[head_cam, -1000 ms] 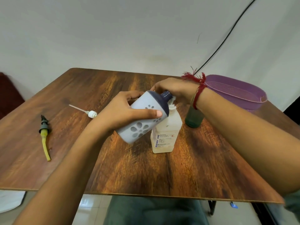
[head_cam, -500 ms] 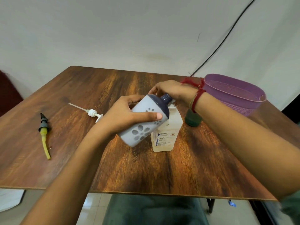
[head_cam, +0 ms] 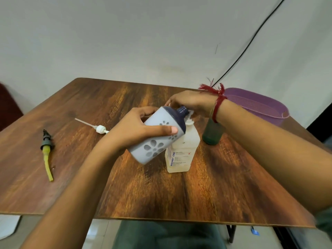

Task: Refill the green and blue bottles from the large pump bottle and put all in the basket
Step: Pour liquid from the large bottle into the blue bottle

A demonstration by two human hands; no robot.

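Two hands, the left hand (head_cam: 136, 130) and the right hand (head_cam: 192, 103), meet over the middle of the desk (head_cam: 197, 191); the blue bottle (head_cam: 152, 150), pale-bodied with a flower pattern and a dark navy shoulder, is held off the desk and tilted, its neck pointing to about 2 o'clock and meeting the top of the large pump bottle (head_cam: 183, 153); that bottle stands upright on the desk just beside and partly behind the blue one, pale liquid inside; the green bottle (head_cam: 212, 135) stands at 3 o'clock of it, under the right wrist; the purple basket (head_cam: 260, 108) sits at the desk's 2 o'clock corner, apart from the bottles. The left hand is wrapped round the blue bottle's body, thumb laid across the front, fingers curled behind; the right hand arches over the blue bottle's neck and the pump top, fingers bent downward; whether it grips the pump or the neck cannot be told; a red thread (head_cam: 218, 105) is tied at its wrist. At the desk's 9 o'clock side lies a yellow tube (head_cam: 47, 159) with a dark cap, and at 9 o'clock of the left hand a loose white pump head (head_cam: 100, 129) with its thin dip tube; the desk is dark, streaked wood grain; behind it stands a pale wall (head_cam: 125, 42), with a black cable (head_cam: 251, 40) running diagonally down to the far edge.
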